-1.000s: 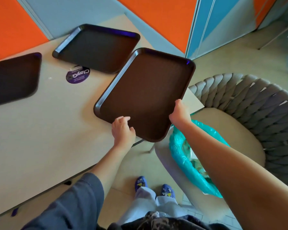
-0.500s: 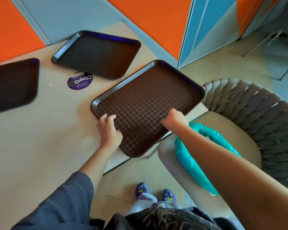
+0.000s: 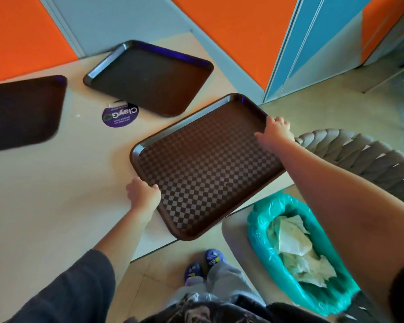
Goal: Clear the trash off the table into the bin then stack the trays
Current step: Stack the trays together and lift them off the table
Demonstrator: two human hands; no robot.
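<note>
A brown checkered tray lies flat at the table's right corner, overhanging the edge. My left hand grips its near-left rim. My right hand grips its far-right rim. A second brown tray lies at the far side of the table. A third tray lies at the left, cut off by the frame edge. The bin with a teal liner stands on a chair seat at the lower right and holds crumpled paper trash.
A round purple sticker is on the beige table between the trays. A grey woven chair back curves at the right. Orange and blue wall panels stand behind. My feet in blue shoes are below the table corner.
The checkered tray has come down flat onto the table. My right hand has shifted from the near edge to the far-right rim, and my left hand has taken the near-left rim.
</note>
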